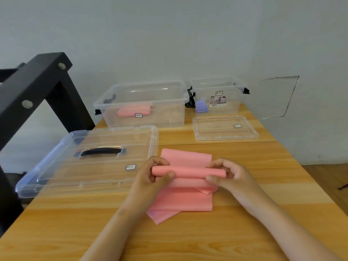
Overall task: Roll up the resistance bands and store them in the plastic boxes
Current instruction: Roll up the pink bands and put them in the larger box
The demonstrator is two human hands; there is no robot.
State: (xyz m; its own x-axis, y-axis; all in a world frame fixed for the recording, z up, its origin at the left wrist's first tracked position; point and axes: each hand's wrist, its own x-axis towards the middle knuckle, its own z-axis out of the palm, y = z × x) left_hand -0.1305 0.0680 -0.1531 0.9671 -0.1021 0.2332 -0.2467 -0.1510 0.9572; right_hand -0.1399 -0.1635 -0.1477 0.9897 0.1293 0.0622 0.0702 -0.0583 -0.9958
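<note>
The large clear box (169, 113) at the back of your counter (56, 223) stands open and holds one rolled pink band (134, 111), lying on the floor of the box towards its left side with its length running left to right. To its right, the smaller clear box (233, 104) is open too, with a small purple item (201, 106) at its left end; what that item is cannot be told. Each lid lies flat on the counter in front of its box: the big lid (94, 178) with the black handle to the left, the small lid (226, 129) to the right.

The pink band you are working on (186, 196) lies on the counter between your hands, near the big lid. Its rolled part runs left to right across your view. Flat band stretches away from the roll towards the boxes and also back towards you, where the loose layers lie skewed.

Your left hand (156, 174) grips the left end of the roll, fingers curled over it and thumb beneath. Your right hand (226, 174) grips the right end likewise.
</note>
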